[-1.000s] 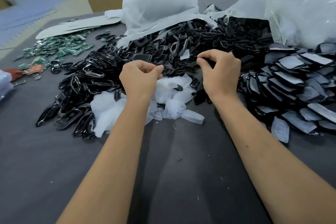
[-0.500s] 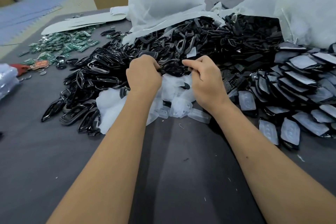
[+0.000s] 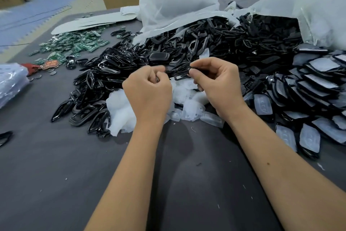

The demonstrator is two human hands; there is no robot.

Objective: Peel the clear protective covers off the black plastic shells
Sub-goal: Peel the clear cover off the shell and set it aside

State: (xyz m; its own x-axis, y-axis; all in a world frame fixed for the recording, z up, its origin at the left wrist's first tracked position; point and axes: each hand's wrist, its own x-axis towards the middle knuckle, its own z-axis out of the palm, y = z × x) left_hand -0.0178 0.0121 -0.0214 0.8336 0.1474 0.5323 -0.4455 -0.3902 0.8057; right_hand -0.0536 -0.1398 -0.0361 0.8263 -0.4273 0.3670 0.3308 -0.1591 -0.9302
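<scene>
Shell in hand: a black shell (image 3: pixel 180 73) sits between the two hands, above the bench centre, at about 12 o'clock from the forearms.
Right hand: the right hand (image 3: pixel 218 82) pinches the shell's right end, thumb and fingers curled on it.
Left hand: the left hand (image 3: pixel 148 90) is curled tight at the shell's left end; it seems to pinch the clear cover's edge, though the film itself is too hidden to tell.
Done: peeled covers (image 3: pixel 187 107) lie heaped just under the hands; bare shells (image 3: pixel 104 80) are piled at 10 o'clock.
Left: covered shells (image 3: pixel 309 95) are stacked at 3 o'clock, many of them, so I judge the job well under way but far from finished.
Around: white bags (image 3: pixel 177 9) at 12 o'clock, green boards (image 3: pixel 74 43) at 10 o'clock, grey bench (image 3: pixel 56 174).
</scene>
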